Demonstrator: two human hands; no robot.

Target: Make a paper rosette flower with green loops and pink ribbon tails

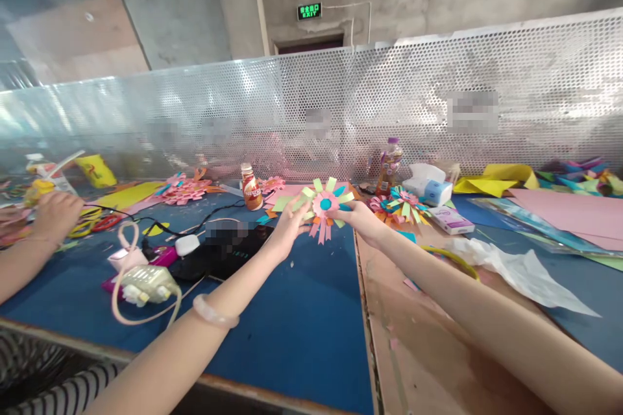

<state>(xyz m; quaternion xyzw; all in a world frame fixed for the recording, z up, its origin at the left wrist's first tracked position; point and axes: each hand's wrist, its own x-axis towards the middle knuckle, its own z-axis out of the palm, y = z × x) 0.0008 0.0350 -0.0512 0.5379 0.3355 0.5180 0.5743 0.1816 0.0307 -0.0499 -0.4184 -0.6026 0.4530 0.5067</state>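
Note:
Between my two hands is a paper flower [327, 205] with a blue round centre, a pink ring, and yellow-green, blue and pink strips spreading out. My left hand [288, 230] grips its left side, fingers closed on the strips. On the other side, my right hand [363, 219] pinches the flower near its blue strips. It is held up above the blue table [302, 311], its face turned toward me. Just right of my right hand lie more paper flowers [403, 204] in several colours.
A black phone-like device [228, 253], cables and a plug adapter [146, 282] lie left. A coffee bottle [251, 188] and a purple-capped bottle [389, 165] stand behind. Tissue packs [428, 188] and crumpled white paper [516, 266] are right. Another person's hand [58, 214] works at far left.

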